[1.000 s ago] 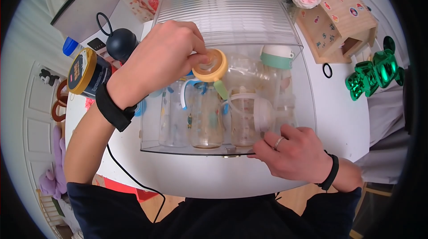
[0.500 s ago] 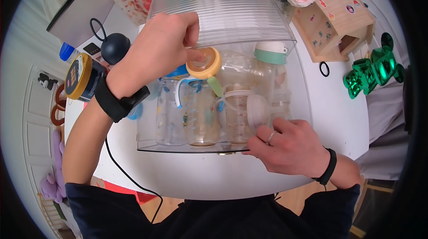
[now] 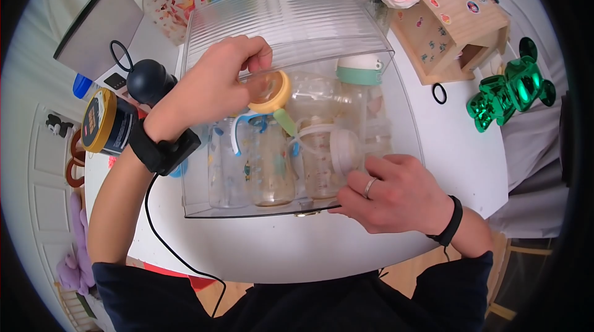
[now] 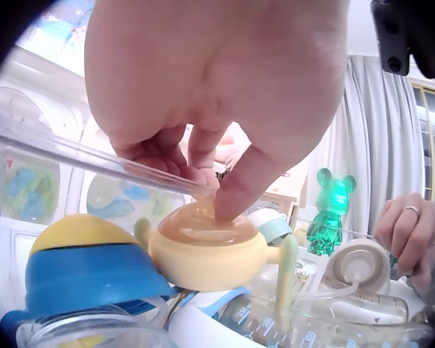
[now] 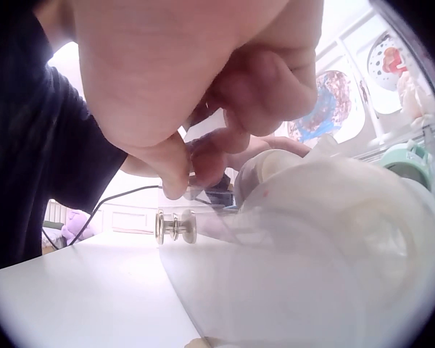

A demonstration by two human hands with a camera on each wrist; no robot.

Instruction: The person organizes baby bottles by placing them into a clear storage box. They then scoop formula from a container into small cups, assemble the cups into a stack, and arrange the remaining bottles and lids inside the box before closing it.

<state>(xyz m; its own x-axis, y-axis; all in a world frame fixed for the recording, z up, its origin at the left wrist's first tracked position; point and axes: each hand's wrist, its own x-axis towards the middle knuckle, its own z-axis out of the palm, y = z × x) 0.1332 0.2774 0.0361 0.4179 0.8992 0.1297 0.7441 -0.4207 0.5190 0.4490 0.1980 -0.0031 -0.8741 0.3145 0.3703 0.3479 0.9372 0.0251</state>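
A clear plastic storage box (image 3: 195,196) holds several baby bottles. My left hand (image 3: 213,81) reaches over its inner rim, fingers curled on the far side and thumb on the near side. That thumb touches the amber teat (image 4: 203,226) of a bottle with a yellow collar (image 3: 272,107) and green handle (image 3: 285,122). My right hand (image 3: 393,193) grips the front edge of the box near its right end, thumb and fingers bent. Beside that hand lies a bottle with a pale round cap (image 3: 344,151). A metal knob (image 5: 175,226) shows on the front panel.
A ribbed clear panel (image 3: 284,13) rises behind the bottles. Left on the white table (image 3: 266,245) stand a dark tub with a gold lid (image 3: 106,121) and a navy round object (image 3: 148,78). At right are a wooden house (image 3: 455,25) and a shiny green bear figure (image 3: 510,90).
The head view has shifted, so the box and bottles appear further left. My left fingers sit a little more spread from the thumb; the right hand stays at the front edge.
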